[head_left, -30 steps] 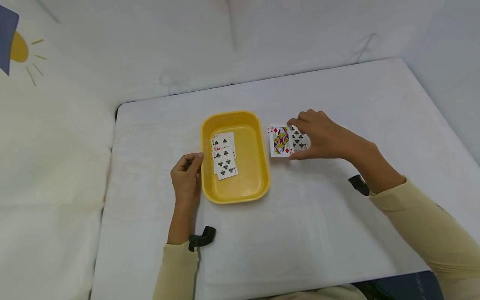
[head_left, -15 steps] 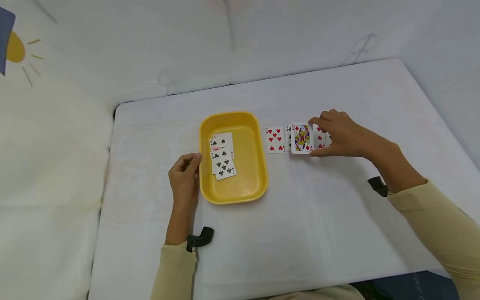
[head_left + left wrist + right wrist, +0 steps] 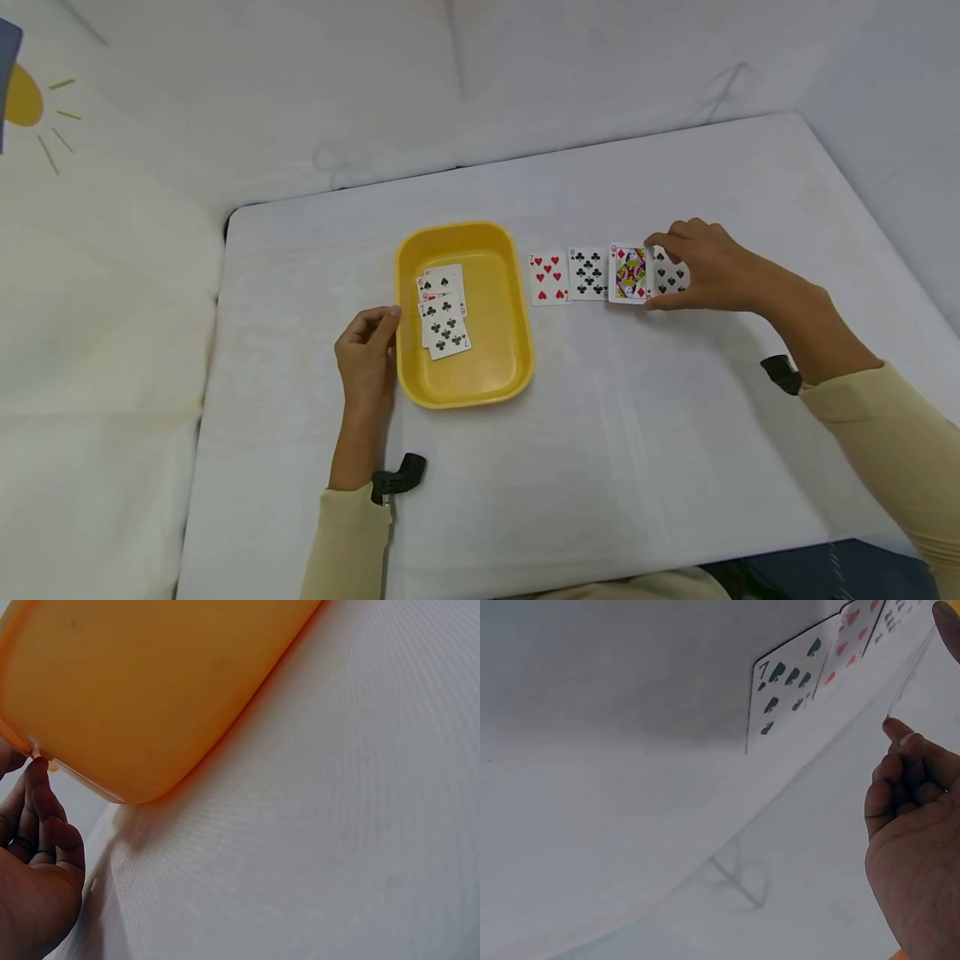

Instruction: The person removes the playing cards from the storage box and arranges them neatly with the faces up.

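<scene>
At centre right of the frame, my right hand (image 3: 705, 265) pinched the spread of cards (image 3: 630, 273): 7 of hearts, 8 of clubs, Q of diamonds. My left hand (image 3: 366, 354), fingers curled, touched the yellow tray (image 3: 510, 367), left of centre, holding a 7 of clubs.

Long pale-yellow sleeves (image 3: 885, 450) on both arms, ending at the wrists; small black camera mount (image 3: 397, 477) strapped at each wrist; hands bare.
</scene>
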